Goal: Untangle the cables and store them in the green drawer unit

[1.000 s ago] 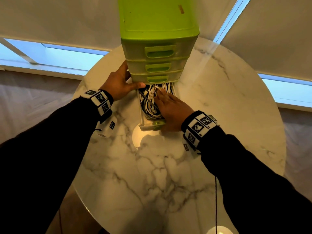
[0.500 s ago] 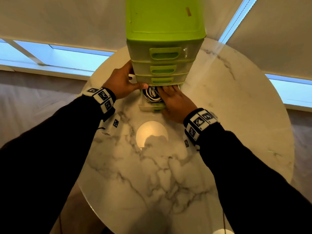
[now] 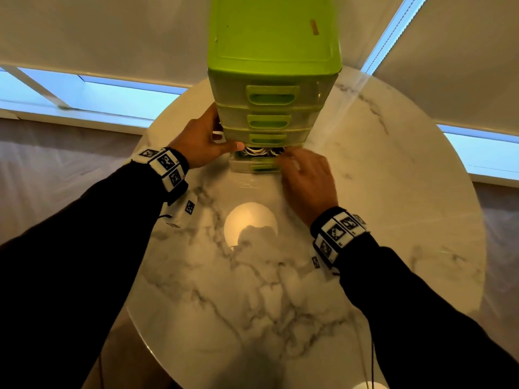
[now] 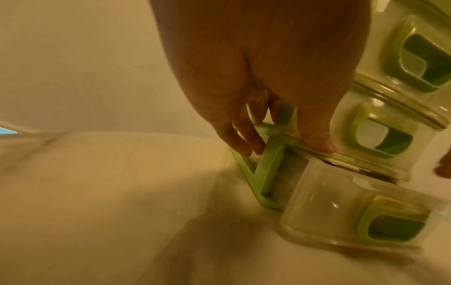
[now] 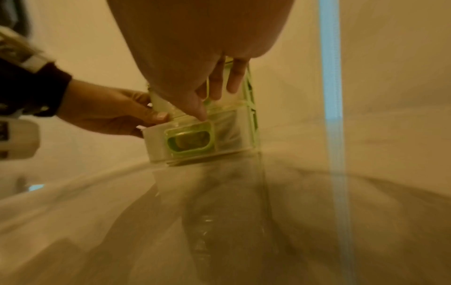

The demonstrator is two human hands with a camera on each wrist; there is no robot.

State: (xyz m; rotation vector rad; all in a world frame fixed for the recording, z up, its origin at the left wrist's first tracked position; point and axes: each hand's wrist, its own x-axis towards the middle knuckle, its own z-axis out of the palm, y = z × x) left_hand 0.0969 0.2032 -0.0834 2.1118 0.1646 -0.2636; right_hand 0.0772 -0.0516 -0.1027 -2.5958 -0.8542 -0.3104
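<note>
A round marble table (image 3: 252, 290) fills the near part of the view, and a bright round spot of light (image 3: 250, 224) shines on it. Two arms in black sleeves reach across it, each with a black-and-white marker band on the wrist.

The right hand (image 3: 307, 181) is at the front right corner of the bottom drawer (image 3: 254, 165). Its fingers (image 5: 214, 86) are spread and fairly straight, touching the front of the unit just above that drawer. They are not wrapped around anything. The bottom drawer sticks out only a little. In the thin gap on top you can see the cables (image 3: 261, 151), white and dark, lying inside it.

The left hand (image 3: 203, 141) grips the left side of the green drawer unit (image 3: 269, 80). Its thumb (image 4: 319, 138) presses on the front edge above the bottom drawer, and its fingers (image 4: 244, 138) curl around the green frame at the side.

The unit stands on the far part of the table. Its three upper drawers are closed. Behind it are pale window blinds (image 3: 98, 32) with strips of blue daylight below them.
</note>
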